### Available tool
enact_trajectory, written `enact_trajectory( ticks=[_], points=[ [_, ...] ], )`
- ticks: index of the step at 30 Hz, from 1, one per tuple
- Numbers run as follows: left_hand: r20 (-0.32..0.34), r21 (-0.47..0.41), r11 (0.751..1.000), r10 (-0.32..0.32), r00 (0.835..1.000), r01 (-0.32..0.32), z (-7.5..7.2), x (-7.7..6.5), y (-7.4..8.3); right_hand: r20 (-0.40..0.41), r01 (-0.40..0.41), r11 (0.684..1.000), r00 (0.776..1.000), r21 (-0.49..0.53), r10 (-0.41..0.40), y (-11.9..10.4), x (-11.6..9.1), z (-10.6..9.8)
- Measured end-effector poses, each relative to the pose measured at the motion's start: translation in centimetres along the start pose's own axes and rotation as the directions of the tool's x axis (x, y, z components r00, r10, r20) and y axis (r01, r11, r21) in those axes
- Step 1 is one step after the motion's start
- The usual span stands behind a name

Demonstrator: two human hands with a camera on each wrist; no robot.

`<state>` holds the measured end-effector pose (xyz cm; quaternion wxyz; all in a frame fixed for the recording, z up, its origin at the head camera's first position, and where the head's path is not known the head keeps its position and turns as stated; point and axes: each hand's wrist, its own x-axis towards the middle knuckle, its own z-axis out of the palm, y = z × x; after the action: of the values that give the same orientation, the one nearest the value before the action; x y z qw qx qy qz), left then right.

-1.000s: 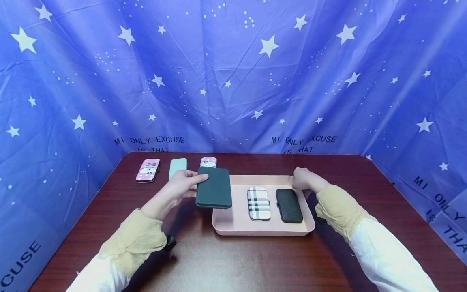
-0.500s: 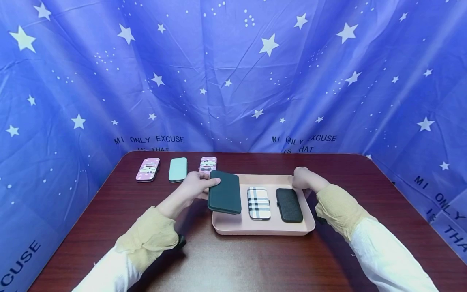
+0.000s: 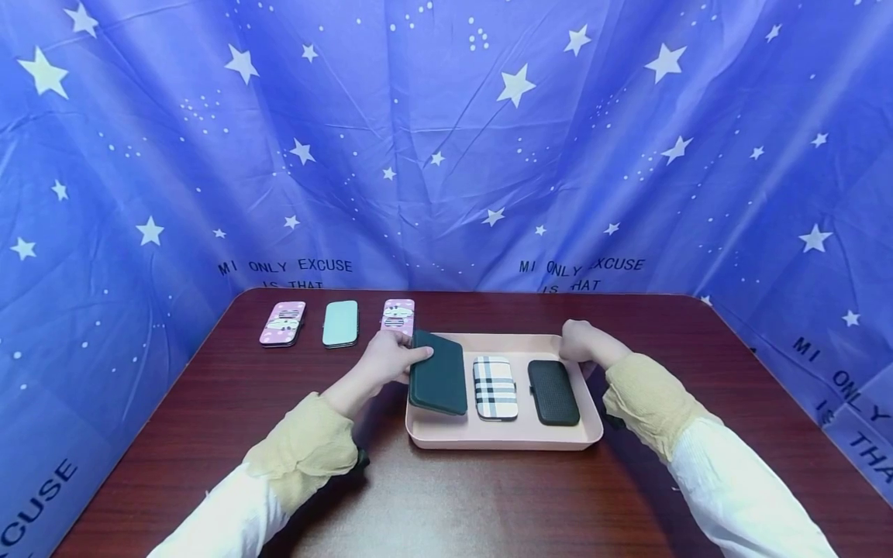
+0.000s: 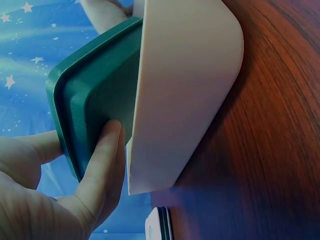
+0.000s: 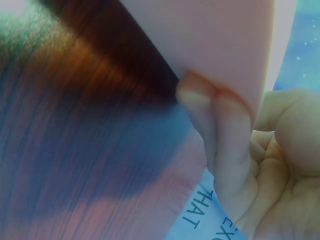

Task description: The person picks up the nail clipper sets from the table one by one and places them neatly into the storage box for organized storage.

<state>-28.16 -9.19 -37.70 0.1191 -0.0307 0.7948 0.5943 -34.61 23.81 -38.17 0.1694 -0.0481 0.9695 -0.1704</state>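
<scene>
My left hand [image 3: 382, 362] pinches a dark green flat case [image 3: 441, 377] by its left edge, thumb on top and fingers underneath. The case tilts over the left part of a pink tray [image 3: 502, 445]; in the left wrist view its green underside [image 4: 95, 90] dips behind the tray wall [image 4: 185, 75]. At the tray's far right corner my right hand [image 3: 584, 342] grips the rim, with fingers against the outer wall [image 5: 220, 40] and the thumb over the edge. Inside the tray lie a plaid case [image 3: 495, 389] and a black textured case [image 3: 554, 393].
Along the back left of the brown table [image 3: 209, 434] lie a pink cat-print case [image 3: 282, 324], a mint case [image 3: 340, 323] and another pink case [image 3: 398, 313], partly hidden by my left hand. A blue star-print curtain [image 3: 391, 155] surrounds the table.
My left hand has carried the green case right and slightly nearer, from the tray's left edge to over its left part, and the case now tilts more. My right hand stays at the rim.
</scene>
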Motion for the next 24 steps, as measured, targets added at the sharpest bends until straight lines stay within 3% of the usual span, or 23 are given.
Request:
enact_trajectory(
  ticks=[12, 19, 24],
  points=[
    [0.015, 0.092, 0.994, 0.051, 0.999, -0.052, 1.0, 0.2, 0.3, 0.020, -0.025, 0.999, 0.999, -0.042, 0.026, -0.1, 0.1, 0.0],
    [0.023, 0.213, 0.970, 0.113, 0.993, -0.116, 1.7, 0.3, 0.2, 0.006, -0.003, 0.999, 1.000, -0.033, 0.003, 0.0, 0.1, 0.2],
    [0.036, 0.263, 0.956, 0.121, 0.992, -0.127, 2.0, 0.3, 0.4, 0.006, -0.010, 0.999, 1.000, -0.043, 0.010, -0.1, 0.0, 0.1]
  ],
)
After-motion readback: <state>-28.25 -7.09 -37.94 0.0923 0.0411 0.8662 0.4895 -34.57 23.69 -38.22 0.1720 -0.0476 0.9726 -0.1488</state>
